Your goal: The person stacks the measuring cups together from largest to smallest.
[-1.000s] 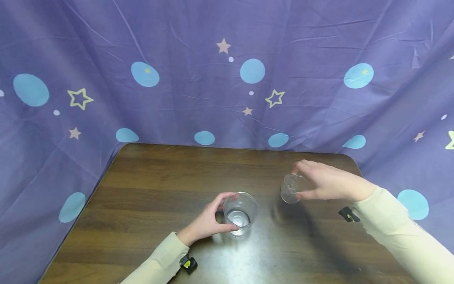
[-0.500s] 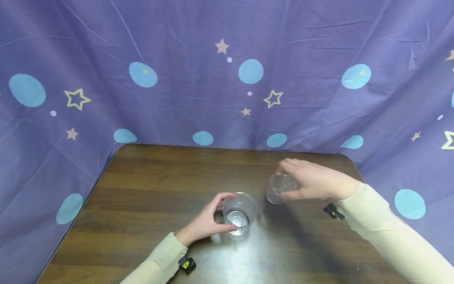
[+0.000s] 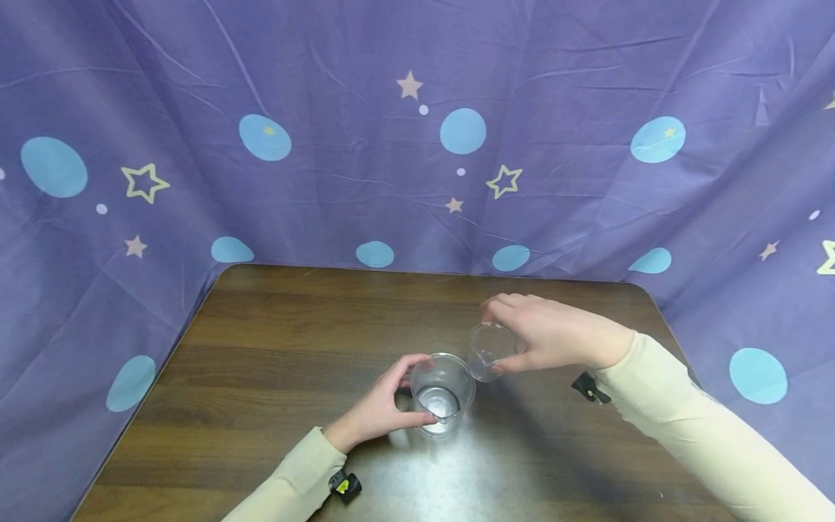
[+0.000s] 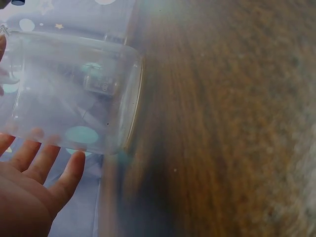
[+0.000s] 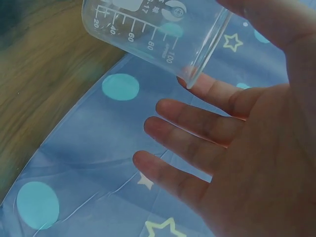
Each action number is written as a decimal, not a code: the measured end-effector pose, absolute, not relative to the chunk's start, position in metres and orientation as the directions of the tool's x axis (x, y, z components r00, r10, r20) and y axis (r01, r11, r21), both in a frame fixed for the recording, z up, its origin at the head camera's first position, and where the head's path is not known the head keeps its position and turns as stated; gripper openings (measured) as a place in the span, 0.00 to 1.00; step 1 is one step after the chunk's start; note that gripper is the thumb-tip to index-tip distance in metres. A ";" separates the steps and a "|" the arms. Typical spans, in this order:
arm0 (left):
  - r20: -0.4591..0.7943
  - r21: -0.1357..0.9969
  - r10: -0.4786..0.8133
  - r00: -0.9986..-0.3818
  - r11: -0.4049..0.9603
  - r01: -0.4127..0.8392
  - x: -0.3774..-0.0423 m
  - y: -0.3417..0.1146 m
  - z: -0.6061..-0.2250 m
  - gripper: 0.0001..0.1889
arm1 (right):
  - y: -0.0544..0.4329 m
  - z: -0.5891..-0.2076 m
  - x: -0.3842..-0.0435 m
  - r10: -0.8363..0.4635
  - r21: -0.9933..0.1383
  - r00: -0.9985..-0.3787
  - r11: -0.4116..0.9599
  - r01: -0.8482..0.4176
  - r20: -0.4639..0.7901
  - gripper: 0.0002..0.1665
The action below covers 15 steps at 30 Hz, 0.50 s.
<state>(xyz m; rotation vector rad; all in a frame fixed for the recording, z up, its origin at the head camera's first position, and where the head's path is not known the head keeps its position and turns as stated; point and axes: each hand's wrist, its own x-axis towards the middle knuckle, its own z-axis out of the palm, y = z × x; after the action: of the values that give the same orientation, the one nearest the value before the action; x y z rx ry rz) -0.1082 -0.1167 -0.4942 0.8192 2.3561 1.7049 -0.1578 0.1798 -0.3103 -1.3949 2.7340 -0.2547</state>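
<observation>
My left hand (image 3: 381, 413) grips a large clear beaker (image 3: 450, 373) round its side, thumb near the spout. It stands on the wooden table, and in the left wrist view several fingertips lie along the clear wall of this beaker (image 4: 64, 94). Just to its right, my right hand (image 3: 554, 333) pinches a smaller clear beaker (image 3: 485, 355) at the rim between thumb and index finger. White marks from 20 to 100 run along the small beaker (image 5: 143, 37) in the right wrist view. The other fingers of that hand spread free. In the head view, the small beaker's lower end overlaps the large beaker's rim.
The brown wooden table (image 3: 293, 341) has rounded far corners. Behind it and at both sides hangs a purple curtain (image 3: 339, 145) with stars and blue spots. Black straps with a yellow mark sit at the cuffs, such as the left strap (image 3: 346, 486).
My right hand has carried the small beaker leftward, from well right of the large beaker to right beside it. My left hand and the large beaker have stayed in place.
</observation>
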 end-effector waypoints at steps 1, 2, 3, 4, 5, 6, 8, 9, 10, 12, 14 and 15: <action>0.211 0.909 0.489 -0.846 0.220 0.354 -0.108 -0.117 -0.494 0.45 | 0.178 -0.310 -0.157 -0.811 -0.171 -0.584 0.573 -0.801 0.020 0.33; 0.210 0.909 0.489 -0.847 0.220 0.353 -0.108 -0.117 -0.494 0.45 | 0.176 -0.310 -0.157 -0.813 -0.170 -0.582 0.571 -0.803 0.018 0.33; 0.210 0.910 0.489 -0.847 0.220 0.353 -0.108 -0.117 -0.494 0.46 | 0.175 -0.310 -0.157 -0.816 -0.170 -0.578 0.567 -0.806 0.019 0.33; 0.209 0.909 0.490 -0.847 0.221 0.352 -0.108 -0.117 -0.493 0.46 | 0.173 -0.310 -0.157 -0.821 -0.170 -0.570 0.559 -0.812 0.023 0.33; 0.208 0.910 0.491 -0.846 0.220 0.352 -0.108 -0.117 -0.493 0.46 | 0.172 -0.310 -0.156 -0.823 -0.169 -0.568 0.557 -0.813 0.022 0.33; 0.208 0.910 0.492 -0.846 0.219 0.351 -0.108 -0.117 -0.493 0.46 | 0.171 -0.310 -0.156 -0.825 -0.170 -0.565 0.553 -0.815 0.023 0.34; 0.210 0.911 0.494 -0.844 0.214 0.352 -0.107 -0.116 -0.492 0.45 | 0.169 -0.309 -0.155 -0.827 -0.176 -0.563 0.552 -0.815 0.016 0.34; 0.211 0.912 0.495 -0.843 0.211 0.352 -0.107 -0.116 -0.492 0.45 | 0.168 -0.309 -0.154 -0.828 -0.180 -0.560 0.549 -0.816 0.014 0.34; 0.213 0.912 0.496 -0.842 0.209 0.353 -0.107 -0.116 -0.493 0.45 | 0.167 -0.309 -0.154 -0.831 -0.183 -0.557 0.546 -0.818 0.012 0.35; 0.216 0.913 0.497 -0.841 0.203 0.354 -0.107 -0.116 -0.493 0.45 | 0.165 -0.310 -0.152 -0.832 -0.187 -0.555 0.545 -0.817 0.004 0.36; 0.218 0.913 0.496 -0.840 0.201 0.355 -0.107 -0.116 -0.493 0.45 | 0.163 -0.310 -0.152 -0.838 -0.185 -0.546 0.536 -0.824 0.004 0.36; 0.218 0.913 0.496 -0.840 0.201 0.355 -0.107 -0.116 -0.493 0.45 | 0.162 -0.310 -0.151 -0.842 -0.182 -0.540 0.530 -0.828 0.006 0.36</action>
<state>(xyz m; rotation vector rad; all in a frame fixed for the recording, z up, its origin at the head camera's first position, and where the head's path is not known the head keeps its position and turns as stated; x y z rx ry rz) -0.1068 -0.1164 -0.4930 0.8333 2.3352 1.7204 -0.1513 0.1618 -0.3102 -1.4625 2.6747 -0.2499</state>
